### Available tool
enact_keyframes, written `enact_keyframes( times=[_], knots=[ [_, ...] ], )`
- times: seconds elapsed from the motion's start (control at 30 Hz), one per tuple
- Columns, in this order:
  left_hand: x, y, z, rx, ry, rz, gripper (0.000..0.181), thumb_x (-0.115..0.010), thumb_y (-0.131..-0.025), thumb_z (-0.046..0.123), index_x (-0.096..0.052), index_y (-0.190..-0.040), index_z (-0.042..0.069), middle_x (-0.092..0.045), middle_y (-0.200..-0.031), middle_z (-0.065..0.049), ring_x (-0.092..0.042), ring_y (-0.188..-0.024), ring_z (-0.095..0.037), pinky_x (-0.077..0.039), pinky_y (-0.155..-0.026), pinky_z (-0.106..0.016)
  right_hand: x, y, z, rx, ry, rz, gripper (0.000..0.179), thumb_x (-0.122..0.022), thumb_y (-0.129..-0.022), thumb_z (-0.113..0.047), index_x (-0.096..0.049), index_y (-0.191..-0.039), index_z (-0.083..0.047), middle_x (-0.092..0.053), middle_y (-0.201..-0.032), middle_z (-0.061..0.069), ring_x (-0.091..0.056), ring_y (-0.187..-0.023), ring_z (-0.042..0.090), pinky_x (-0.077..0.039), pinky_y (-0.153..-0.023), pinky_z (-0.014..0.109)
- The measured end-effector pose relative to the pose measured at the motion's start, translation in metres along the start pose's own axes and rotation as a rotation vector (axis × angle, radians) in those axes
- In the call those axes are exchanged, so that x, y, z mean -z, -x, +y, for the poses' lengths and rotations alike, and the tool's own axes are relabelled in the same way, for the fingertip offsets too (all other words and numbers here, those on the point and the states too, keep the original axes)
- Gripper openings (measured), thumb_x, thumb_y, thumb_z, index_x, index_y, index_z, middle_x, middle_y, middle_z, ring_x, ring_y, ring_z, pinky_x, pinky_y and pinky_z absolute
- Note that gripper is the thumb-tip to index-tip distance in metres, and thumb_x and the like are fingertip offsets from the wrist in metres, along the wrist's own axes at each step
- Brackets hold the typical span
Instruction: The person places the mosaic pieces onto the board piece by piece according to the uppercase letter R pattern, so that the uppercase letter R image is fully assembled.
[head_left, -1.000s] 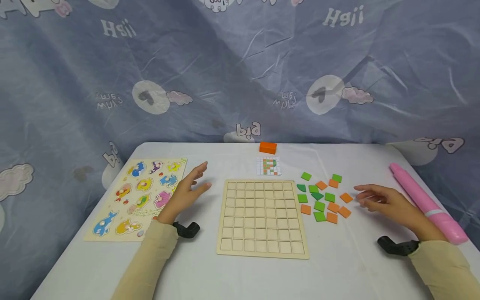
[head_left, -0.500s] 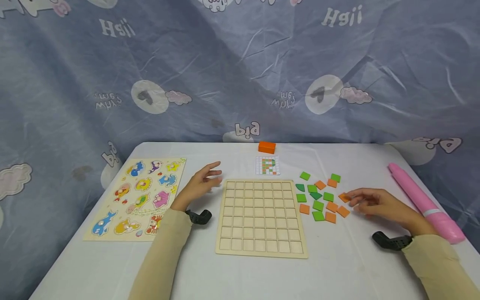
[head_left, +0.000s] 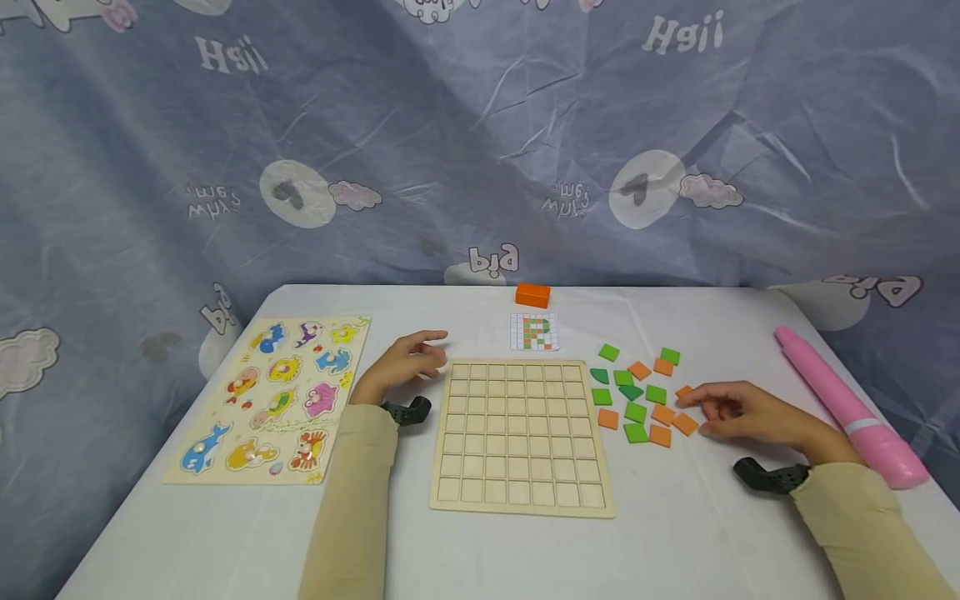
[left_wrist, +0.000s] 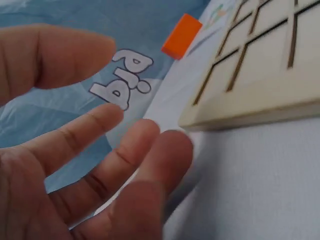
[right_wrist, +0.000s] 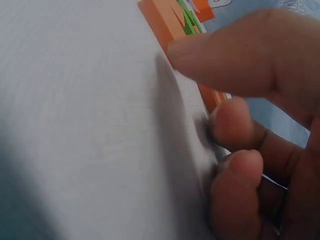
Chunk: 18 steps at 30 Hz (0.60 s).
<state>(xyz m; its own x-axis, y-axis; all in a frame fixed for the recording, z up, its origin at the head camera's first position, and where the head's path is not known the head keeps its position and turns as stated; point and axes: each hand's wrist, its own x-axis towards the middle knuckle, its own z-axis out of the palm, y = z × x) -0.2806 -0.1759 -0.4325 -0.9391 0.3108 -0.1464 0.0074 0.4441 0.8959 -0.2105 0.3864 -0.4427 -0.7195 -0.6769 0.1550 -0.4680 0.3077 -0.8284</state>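
Behind the counter [head_left: 480,558], from where I stand: one hanging cloth [head_left: 450,125], grey-blue, printed with clouds and lettering. Item, on the white top, left: animal picture board [head_left: 240,477]. Item, centre: pale grid board [head_left: 520,424], cells bare. Item, far right: pink cylinder [head_left: 847,400], lying aslant. Hands, two: left hand [head_left: 397,364], fingers loosely bent, holding nothing, just beside the grid board's far left corner; right hand [head_left: 750,412], index finger and thumb parted, fingertips at the orange tiles [head_left: 686,424], contact uncertain. Item, beyond the grid board: small patterned card [head_left: 534,332]; behind it, orange block [head_left: 532,296]. Lot, right of the grid board: orange tiles, green tiles [head_left: 635,412], two dark-green pieces [head_left: 631,392], scattered.
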Motion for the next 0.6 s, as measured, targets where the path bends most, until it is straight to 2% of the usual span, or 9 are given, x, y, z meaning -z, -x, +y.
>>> enact_keyframes(
  times=[0.07, 0.17, 0.3, 0.5, 0.6],
  knots=[
    [-0.002, 0.0, -0.001, 0.044, 0.007, -0.019, 0.064, -0.073, -0.101, 0.024, -0.053, -0.16, 0.008, -0.071, -0.117, -0.014, -0.073, -0.086, -0.018, -0.057, -0.072, -0.028, 0.0, 0.0, 0.0, 0.0, 0.024, -0.005, 0.046, -0.07, -0.09, 0.02, -0.077, -0.126, -0.009, -0.053, -0.08, 0.007, -0.043, -0.061, 0.023, -0.034, -0.048, 0.033],
    [-0.002, 0.001, -0.002, 0.122, 0.04, -0.057, 0.067, -0.077, -0.097, 0.022, -0.055, -0.159, 0.011, -0.072, -0.092, -0.006, -0.068, -0.068, -0.012, -0.053, -0.062, -0.025, -0.001, 0.0, -0.001, -0.009, 0.054, -0.004, 0.042, -0.071, -0.091, 0.018, -0.077, -0.125, -0.006, -0.051, -0.078, 0.006, -0.045, -0.062, 0.021, -0.035, -0.05, 0.033],
    [0.0, 0.003, -0.007, 0.159, 0.099, -0.137, 0.072, -0.079, -0.094, 0.017, -0.053, -0.161, 0.011, -0.069, -0.071, -0.003, -0.063, -0.055, -0.01, -0.049, -0.054, -0.022, -0.002, -0.001, -0.001, -0.015, 0.078, 0.008, 0.04, -0.073, -0.09, 0.018, -0.078, -0.121, -0.006, -0.051, -0.076, 0.004, -0.046, -0.063, 0.019, -0.035, -0.05, 0.032],
    [0.0, 0.002, -0.01, 0.094, 0.112, -0.247, 0.079, -0.08, -0.092, 0.006, -0.048, -0.163, 0.006, -0.072, -0.072, 0.0, -0.066, -0.06, -0.008, -0.05, -0.057, -0.02, -0.003, 0.001, 0.003, -0.005, 0.092, 0.026, 0.04, -0.074, -0.087, 0.02, -0.079, -0.116, -0.007, -0.05, -0.079, 0.005, -0.042, -0.062, 0.02, -0.032, -0.049, 0.032],
    [-0.001, 0.002, -0.009, 0.038, 0.123, -0.286, 0.08, -0.079, -0.091, -0.002, -0.045, -0.163, 0.0, -0.074, -0.073, -0.001, -0.068, -0.064, -0.009, -0.055, -0.064, -0.021, -0.004, 0.003, 0.004, -0.031, 0.095, 0.062, 0.035, -0.077, -0.086, 0.019, -0.079, -0.111, -0.005, -0.051, -0.078, 0.003, -0.043, -0.06, 0.019, -0.033, -0.049, 0.031]
  ],
)
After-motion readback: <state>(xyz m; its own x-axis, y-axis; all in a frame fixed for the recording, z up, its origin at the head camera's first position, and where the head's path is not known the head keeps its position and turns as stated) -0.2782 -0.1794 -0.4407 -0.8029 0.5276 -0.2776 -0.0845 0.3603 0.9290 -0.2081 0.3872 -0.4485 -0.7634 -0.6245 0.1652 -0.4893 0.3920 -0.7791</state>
